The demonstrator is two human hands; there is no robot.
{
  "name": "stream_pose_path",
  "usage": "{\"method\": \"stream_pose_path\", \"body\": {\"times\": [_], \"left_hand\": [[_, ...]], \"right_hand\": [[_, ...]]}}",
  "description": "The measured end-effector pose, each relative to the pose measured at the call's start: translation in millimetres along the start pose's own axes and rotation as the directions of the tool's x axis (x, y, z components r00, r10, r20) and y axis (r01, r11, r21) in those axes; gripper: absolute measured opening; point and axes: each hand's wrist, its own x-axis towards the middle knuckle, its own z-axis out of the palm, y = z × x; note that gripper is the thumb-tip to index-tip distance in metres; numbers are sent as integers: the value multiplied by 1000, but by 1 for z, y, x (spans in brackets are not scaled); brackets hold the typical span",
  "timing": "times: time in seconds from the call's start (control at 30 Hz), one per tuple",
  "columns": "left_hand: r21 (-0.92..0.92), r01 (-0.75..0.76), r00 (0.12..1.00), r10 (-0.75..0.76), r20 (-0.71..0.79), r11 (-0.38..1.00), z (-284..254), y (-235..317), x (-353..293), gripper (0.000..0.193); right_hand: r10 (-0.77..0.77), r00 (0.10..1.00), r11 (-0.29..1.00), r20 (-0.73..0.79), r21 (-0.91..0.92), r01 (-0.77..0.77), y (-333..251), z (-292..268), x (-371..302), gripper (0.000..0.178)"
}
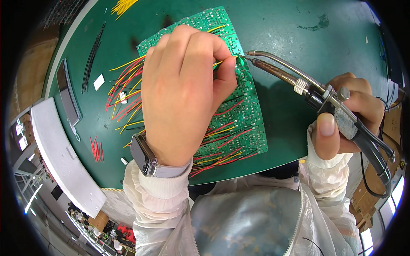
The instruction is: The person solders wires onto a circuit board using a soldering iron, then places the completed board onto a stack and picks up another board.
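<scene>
A green circuit board panel [245, 123] lies on the table, with red, yellow and black wires running off its left side. Over the panel, my left hand [183, 85] pinches a thin yellow wire [218, 63] between thumb and forefinger near the right edge. My right hand [348, 111] is wrapped round a soldering iron [282, 73] that has a metal solder-feed tube [284, 63] along it. The iron's tip meets the panel's right edge, close to the pinched wire end. My left hand hides much of the panel's middle.
On the green tabletop [290, 38], a phone [68, 94] lies at the left. Black wires [92, 59], short red wires [97, 150] and a yellow wire bundle [123, 6] lie around. A white board [64, 158] sits beyond the left edge. The iron's black cable [376, 170] hangs at the right.
</scene>
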Motion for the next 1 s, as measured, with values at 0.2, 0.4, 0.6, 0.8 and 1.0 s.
{"method": "stream_pose_path", "body": {"times": [0.2,0.4,0.6,0.8,1.0], "left_hand": [[0,11,1000,-11,15,1000,-1,1,1,21],[5,-4,1000,4,16,1000,-1,0,1,21],[3,-7,1000,7,13,1000,-1,0,0,21],[3,5,1000,-5,14,1000,0,1,0,22],[13,-2,1000,1,21,1000,-5,1,3,21]], "right_hand": [[16,1000,1000,-1,0,-16,0,-1,1,34],[-12,1000,1000,-26,5,12,1,1,1,35],[-33,999,998,-42,53,35,4,-1,0,35],[-71,997,997,-32,23,72,7,-3,0,35],[-51,996,997,-70,61,55,5,-2,2,33]]}}
